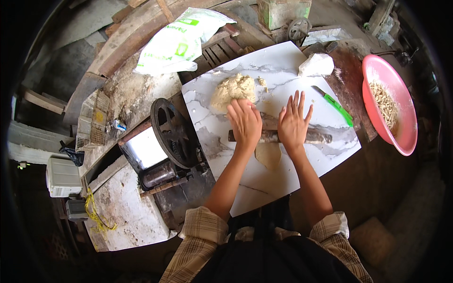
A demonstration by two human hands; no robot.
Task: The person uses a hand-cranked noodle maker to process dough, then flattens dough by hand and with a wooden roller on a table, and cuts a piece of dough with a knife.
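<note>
Both palms rest on a dark wooden rolling pin (270,136) lying crosswise on a white, grey-veined marble-look board (264,59). My left hand (245,123) lies flat over its left part, fingers stretched forward close to a lump of pale dough (229,89). Over the right part is my right hand (294,125), its fingers spread. Neither hand wraps round the pin. A thin flattened piece of dough (268,156) shows between my forearms, on the near side of the pin. Small dough scraps (263,84) sit beside the lump.
A green-handled knife (337,106) and a white plastic bag (316,65) lie at the board's right. Beyond is a pink basin (405,141) holding pale strips. Left of the board stands a machine with a dark wheel (173,133). A white-and-green sack (177,42) lies far left.
</note>
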